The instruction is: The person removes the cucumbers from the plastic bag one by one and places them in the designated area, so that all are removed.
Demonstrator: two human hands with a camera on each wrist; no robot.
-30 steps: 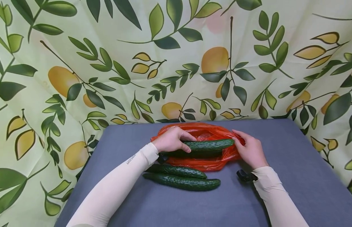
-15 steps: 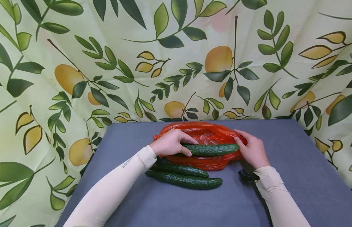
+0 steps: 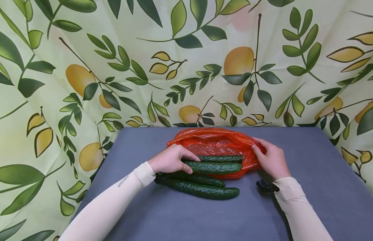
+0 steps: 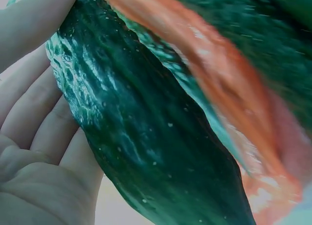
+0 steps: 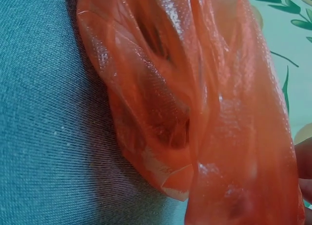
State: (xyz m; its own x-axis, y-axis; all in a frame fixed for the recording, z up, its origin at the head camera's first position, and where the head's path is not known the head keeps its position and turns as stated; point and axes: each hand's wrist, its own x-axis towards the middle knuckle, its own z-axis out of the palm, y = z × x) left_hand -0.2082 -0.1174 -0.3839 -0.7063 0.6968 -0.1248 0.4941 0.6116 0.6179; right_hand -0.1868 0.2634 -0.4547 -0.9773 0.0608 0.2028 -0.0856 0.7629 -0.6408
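Observation:
My left hand (image 3: 171, 159) pinches the left end of a dark green, bumpy cucumber (image 3: 216, 168), thumb on the near side. That cucumber lies level at the front of the mouth of a red plastic bag (image 3: 208, 133). Just behind it, a second cucumber (image 3: 223, 158) shows inside the bag. In the left wrist view the held cucumber (image 4: 131, 118) crosses in front of the palm. My right hand (image 3: 273, 160) grips the bag's right edge between thumb and fingers. Stretched film of the bag (image 5: 239, 118) fills much of the right wrist view, with fingertips at its right edge.
Two more cucumbers, a nearer one (image 3: 207, 192) and a farther one (image 3: 204, 180), lie side by side on the grey-blue tabletop (image 3: 186, 217) before the bag. A leaf-and-fruit patterned cloth (image 3: 120, 20) hangs behind and beside the table.
My left hand has brought the cucumber toward me, to the bag's front edge, uncovering the other cucumber behind it. My right hand keeps its grip on the bag. The head view has shifted slightly.

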